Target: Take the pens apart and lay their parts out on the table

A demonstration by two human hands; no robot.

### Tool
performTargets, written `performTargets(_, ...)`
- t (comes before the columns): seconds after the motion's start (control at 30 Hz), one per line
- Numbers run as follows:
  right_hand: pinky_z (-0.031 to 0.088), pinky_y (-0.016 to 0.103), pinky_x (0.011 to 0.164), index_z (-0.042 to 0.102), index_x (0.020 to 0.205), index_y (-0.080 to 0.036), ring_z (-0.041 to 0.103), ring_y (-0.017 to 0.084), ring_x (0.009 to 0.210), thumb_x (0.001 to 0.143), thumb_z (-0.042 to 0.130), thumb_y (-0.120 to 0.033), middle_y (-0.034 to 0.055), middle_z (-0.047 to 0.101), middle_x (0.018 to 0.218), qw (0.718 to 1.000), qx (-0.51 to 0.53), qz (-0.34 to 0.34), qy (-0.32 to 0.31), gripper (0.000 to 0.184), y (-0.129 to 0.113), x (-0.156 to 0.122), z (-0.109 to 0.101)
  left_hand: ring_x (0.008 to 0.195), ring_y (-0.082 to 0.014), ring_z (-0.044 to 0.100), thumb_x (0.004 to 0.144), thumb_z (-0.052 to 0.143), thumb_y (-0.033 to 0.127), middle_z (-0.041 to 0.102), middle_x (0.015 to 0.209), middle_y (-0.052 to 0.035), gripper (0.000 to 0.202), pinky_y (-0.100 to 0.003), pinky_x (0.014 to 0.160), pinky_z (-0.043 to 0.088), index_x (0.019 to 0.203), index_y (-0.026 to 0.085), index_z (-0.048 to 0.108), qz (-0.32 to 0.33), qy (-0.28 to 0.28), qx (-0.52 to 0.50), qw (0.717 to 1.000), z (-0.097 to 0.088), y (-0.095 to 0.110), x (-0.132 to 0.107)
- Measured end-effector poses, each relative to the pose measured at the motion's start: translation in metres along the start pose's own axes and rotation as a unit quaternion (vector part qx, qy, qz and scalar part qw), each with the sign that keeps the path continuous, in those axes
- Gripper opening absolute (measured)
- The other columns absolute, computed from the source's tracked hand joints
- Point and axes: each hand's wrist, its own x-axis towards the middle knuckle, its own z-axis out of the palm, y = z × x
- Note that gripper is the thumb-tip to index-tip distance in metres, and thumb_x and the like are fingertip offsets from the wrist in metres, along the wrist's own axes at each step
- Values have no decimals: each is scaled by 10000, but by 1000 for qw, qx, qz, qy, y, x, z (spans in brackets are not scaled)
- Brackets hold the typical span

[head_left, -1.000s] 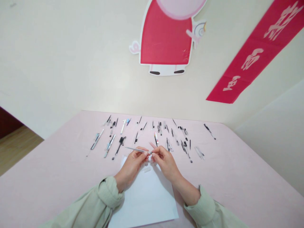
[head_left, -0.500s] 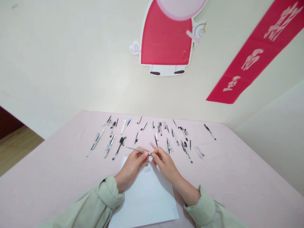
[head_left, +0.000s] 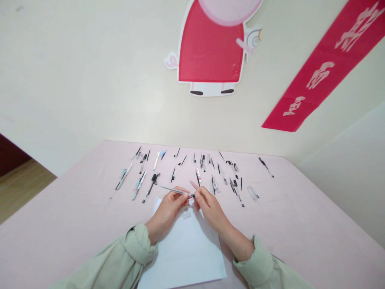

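My left hand (head_left: 169, 206) is closed, pinching a slim pen refill (head_left: 171, 189) whose thin tip points left. Its dark end reaches the fingertips of my right hand (head_left: 209, 204), which are pressed together around that end. A pinkish slim piece (head_left: 193, 184) sticks up beside my right fingers; whether it is held cannot be made out. Both hands are above the top of a white paper sheet (head_left: 186, 249). Small clear pieces (head_left: 187, 215) lie on the paper just below the hands.
Beyond the hands, pens and pen parts lie in rows on the pink tablecloth (head_left: 90, 224), among them a white pen (head_left: 156, 161), a black-capped pen (head_left: 149, 187) and clear barrels (head_left: 253, 194). A dark pen (head_left: 266, 167) lies far right. The wall (head_left: 135, 100) borders the table's far edge.
My right fingertips have shifted very slightly right, and more of the refill's dark end shows between the hands. My left hand and the things on the table look the same.
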Motion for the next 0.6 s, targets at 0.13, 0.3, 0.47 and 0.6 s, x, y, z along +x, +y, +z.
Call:
performTargets(0.13, 384, 249, 598, 491, 755, -215, 494, 122, 588, 924, 466, -351, -44, 505, 632, 1000, 0, -5, -6, 219, 1, 1, 0, 750, -119, 572, 714, 773, 332, 623, 799, -4, 236, -260, 754, 463, 821, 163, 648, 1, -6, -5, 1000, 1, 1, -1)
performTargets(0.3, 391, 256, 602, 491, 767, -217, 493, 124, 565, 946, 416, -370, -47, 501, 595, 1000, 2, 12, -4, 247, -1, 0, 0, 758, -119, 573, 723, 766, 322, 625, 805, -4, 227, -255, 752, 458, 839, 167, 647, 0, -1, -7, 1000, 0, 1, -1)
performTargets(0.47, 374, 251, 591, 473, 737, -219, 484, 126, 586, 912, 478, -320, -47, 496, 614, 1000, -11, -7, -7, 203, -3, -1, 0, 767, -119, 574, 726, 763, 308, 619, 819, -5, 215, -253, 753, 459, 835, 163, 648, 2, -3, -10, 1000, 0, 1, 0)
performTargets(0.6, 380, 253, 605, 480, 735, -216, 487, 123, 587, 933, 423, -322, -45, 498, 617, 1000, -10, -2, -14, 232, -3, -1, 0, 758, -119, 577, 719, 767, 319, 626, 809, -8, 223, -251, 741, 460, 830, 163, 652, 2, -7, -9, 1000, 1, 2, 0)
